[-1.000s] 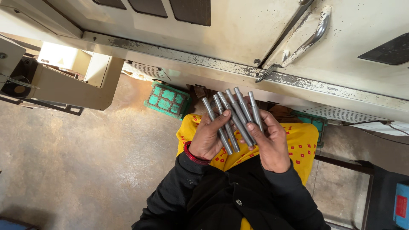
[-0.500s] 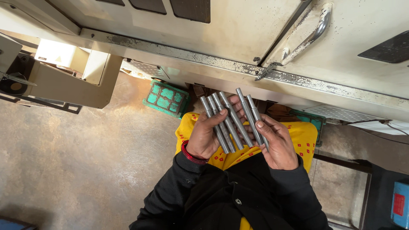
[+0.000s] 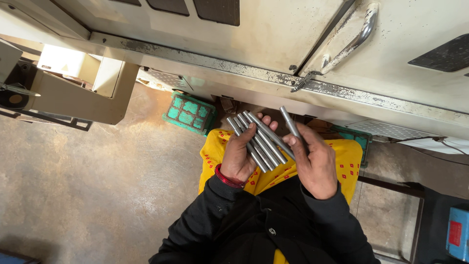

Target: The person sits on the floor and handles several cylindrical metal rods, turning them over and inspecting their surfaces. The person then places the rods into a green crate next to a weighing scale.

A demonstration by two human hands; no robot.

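Note:
My left hand [image 3: 240, 157] grips a fan of several grey metal rods [image 3: 259, 142] laid side by side across its palm, in front of my chest. My right hand [image 3: 315, 164] holds one more metal rod [image 3: 290, 122], pinched near its lower end and standing a little apart to the right of the bundle. A red bangle sits on my left wrist. Both arms wear black sleeves over yellow patterned cloth [image 3: 349, 164].
A cream machine housing with a curved metal handle [image 3: 349, 41] spans the top. A green slotted block [image 3: 189, 113] lies on the concrete floor at the machine's foot. A beige box-shaped attachment [image 3: 80, 95] juts out at left. A blue box [image 3: 459, 234] sits at the right edge.
My right hand has drawn one rod away from the bundle to the right. The other rods stay fanned in my left hand.

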